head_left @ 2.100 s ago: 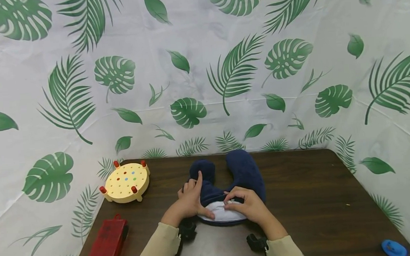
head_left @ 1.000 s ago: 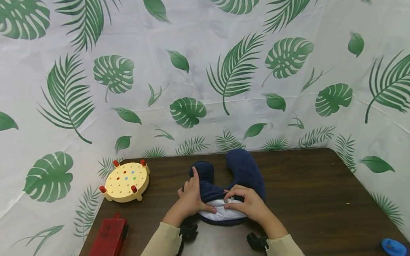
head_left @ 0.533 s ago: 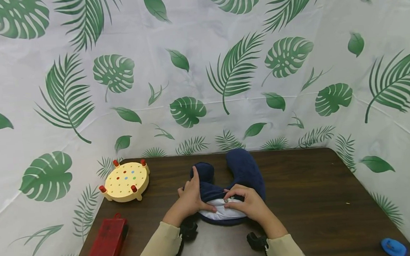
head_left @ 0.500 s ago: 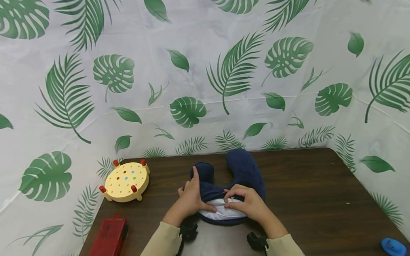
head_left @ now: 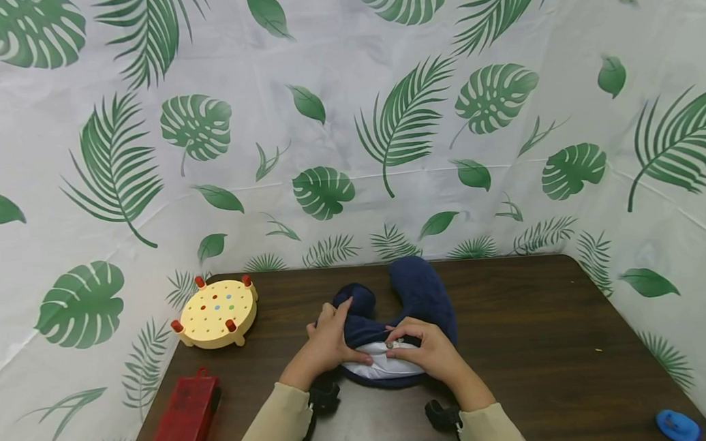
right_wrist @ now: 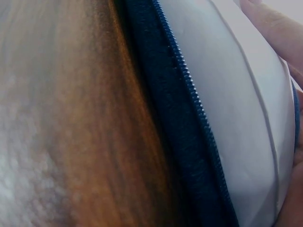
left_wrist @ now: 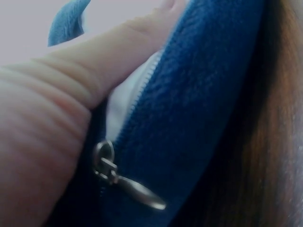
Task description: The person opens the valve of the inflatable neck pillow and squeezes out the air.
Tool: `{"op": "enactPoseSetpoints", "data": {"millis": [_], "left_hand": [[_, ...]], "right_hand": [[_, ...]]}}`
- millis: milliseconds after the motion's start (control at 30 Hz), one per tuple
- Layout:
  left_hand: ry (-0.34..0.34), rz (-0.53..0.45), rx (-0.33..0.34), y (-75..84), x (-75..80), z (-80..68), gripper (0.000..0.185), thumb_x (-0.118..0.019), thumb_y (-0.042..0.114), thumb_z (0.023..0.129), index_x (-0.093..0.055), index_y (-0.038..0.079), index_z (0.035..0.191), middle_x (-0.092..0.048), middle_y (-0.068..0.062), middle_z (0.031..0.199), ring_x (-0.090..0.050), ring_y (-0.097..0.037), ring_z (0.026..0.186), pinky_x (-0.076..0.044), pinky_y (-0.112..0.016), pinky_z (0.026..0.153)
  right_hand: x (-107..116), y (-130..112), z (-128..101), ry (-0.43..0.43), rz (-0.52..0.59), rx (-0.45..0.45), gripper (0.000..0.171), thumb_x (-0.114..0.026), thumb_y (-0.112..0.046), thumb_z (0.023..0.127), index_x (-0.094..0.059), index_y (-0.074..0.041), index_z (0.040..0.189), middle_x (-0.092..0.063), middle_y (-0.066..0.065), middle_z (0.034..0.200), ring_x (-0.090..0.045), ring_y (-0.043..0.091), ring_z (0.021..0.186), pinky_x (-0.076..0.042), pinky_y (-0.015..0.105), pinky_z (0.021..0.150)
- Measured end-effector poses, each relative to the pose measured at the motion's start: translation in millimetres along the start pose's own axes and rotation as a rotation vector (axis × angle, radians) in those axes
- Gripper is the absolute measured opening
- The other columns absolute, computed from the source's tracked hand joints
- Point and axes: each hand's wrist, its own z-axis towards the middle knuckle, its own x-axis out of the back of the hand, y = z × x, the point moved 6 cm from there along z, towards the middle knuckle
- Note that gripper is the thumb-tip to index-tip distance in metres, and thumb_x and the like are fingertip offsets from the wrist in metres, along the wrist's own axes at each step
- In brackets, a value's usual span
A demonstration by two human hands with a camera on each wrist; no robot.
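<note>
A navy U-shaped neck pillow [head_left: 422,291] lies on the table with its cover unzipped along the near side, showing a white inner [head_left: 372,368]. My left hand [head_left: 325,349] grips the pillow's left part, fingers over the navy fabric and thumb on the white inner. My right hand [head_left: 426,348] pinches at the opening's upper edge, thumb and forefinger close around a small grey round piece [head_left: 390,346]. In the left wrist view a metal zipper pull [left_wrist: 139,191] hangs at the opening's end. The right wrist view shows zipper teeth [right_wrist: 189,80] beside the white inner.
At the left of the dark wooden table [head_left: 521,345] stand a cream round pegboard toy [head_left: 215,315] with red-tipped legs and a red toy vehicle [head_left: 179,424]. A small blue object [head_left: 677,426] lies at the right front corner. Leaf-printed cloth hangs behind.
My left forefinger has bent and shifted slightly right, and the pillow's left end has moved right and nearer. The opening's dark gap shows more than two seconds ago. My right hand is nearly still.
</note>
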Motion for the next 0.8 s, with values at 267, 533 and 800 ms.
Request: {"op": "enactPoseSetpoints", "data": {"millis": [267, 533, 800], "left_hand": [[0.058, -0.067, 0.009, -1.4, 0.0, -1.3, 0.123, -0.104, 0.056, 0.063, -0.046, 0.025, 0.166, -0.022, -0.023, 0.166, -0.045, -0.053, 0.143, -0.029, -0.067, 0.110], [0.062, -0.064, -0.016, 2.6, 2.1, -3.8, 0.108, -0.106, 0.051, 0.063, -0.056, 0.024, 0.156, 0.001, -0.010, 0.185, -0.033, -0.056, 0.157, -0.023, -0.082, 0.116], [0.048, 0.022, -0.045, 2.7, 2.5, -1.4, 0.111, -0.103, 0.058, 0.065, -0.054, 0.022, 0.157, -0.037, -0.014, 0.174, -0.045, -0.048, 0.149, -0.032, -0.075, 0.109]], "right_hand": [[-0.2, 1.0, 0.7, 0.008, -0.006, -0.007, 0.019, -0.092, -0.022, 0.089, -0.084, -0.017, 0.105, -0.078, -0.004, 0.106, -0.074, 0.021, 0.127, -0.051, 0.021, 0.111], [-1.1, 1.0, 0.9, 0.005, 0.004, -0.020, 0.017, -0.091, -0.022, 0.089, -0.084, -0.020, 0.104, -0.078, -0.003, 0.106, -0.074, 0.023, 0.127, -0.052, 0.021, 0.109], [-0.9, 0.2, 1.6, 0.011, -0.010, -0.006, 0.017, -0.091, -0.023, 0.089, -0.084, -0.018, 0.104, -0.079, -0.005, 0.106, -0.075, 0.023, 0.126, -0.051, 0.020, 0.109]]}}
